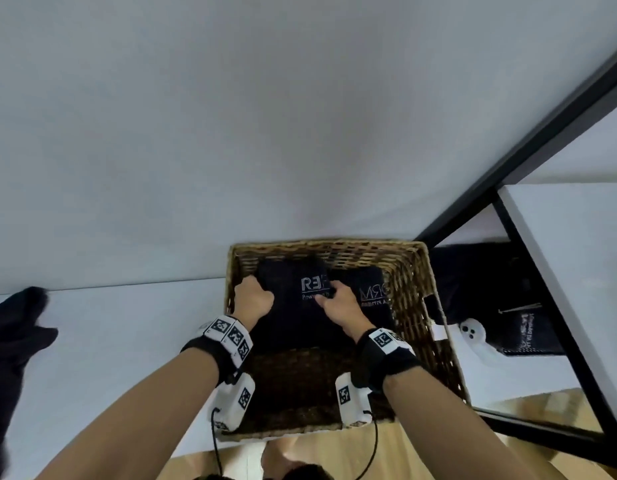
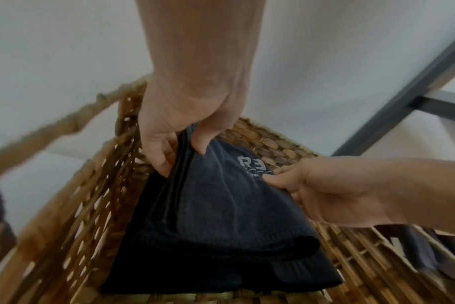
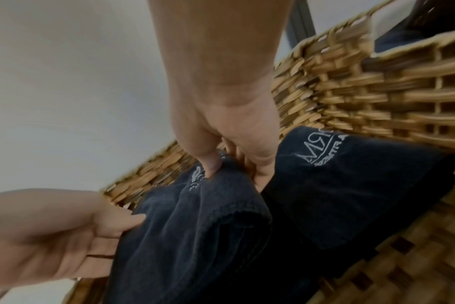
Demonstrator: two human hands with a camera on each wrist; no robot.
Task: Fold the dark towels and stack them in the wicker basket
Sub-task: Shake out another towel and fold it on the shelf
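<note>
A wicker basket (image 1: pixel 412 289) stands on the white table against the wall. Inside it both hands hold one folded dark towel (image 1: pixel 293 317) with white lettering. My left hand (image 1: pixel 253 297) pinches its left edge (image 2: pixel 185 156) between thumb and fingers. My right hand (image 1: pixel 336 301) pinches its right edge (image 3: pixel 229 166) near the logo. A second folded dark towel (image 1: pixel 373 289) (image 3: pixel 351 185) lies in the basket to the right, partly under the held one.
A loose dark towel (image 1: pixel 13 344) lies on the table at far left. More dark cloth (image 1: pixel 483 289) and a small white object (image 1: pixel 471 332) sit right of the basket, beside a black frame (image 1: pixel 542 140). Wooden floor shows below the table edge.
</note>
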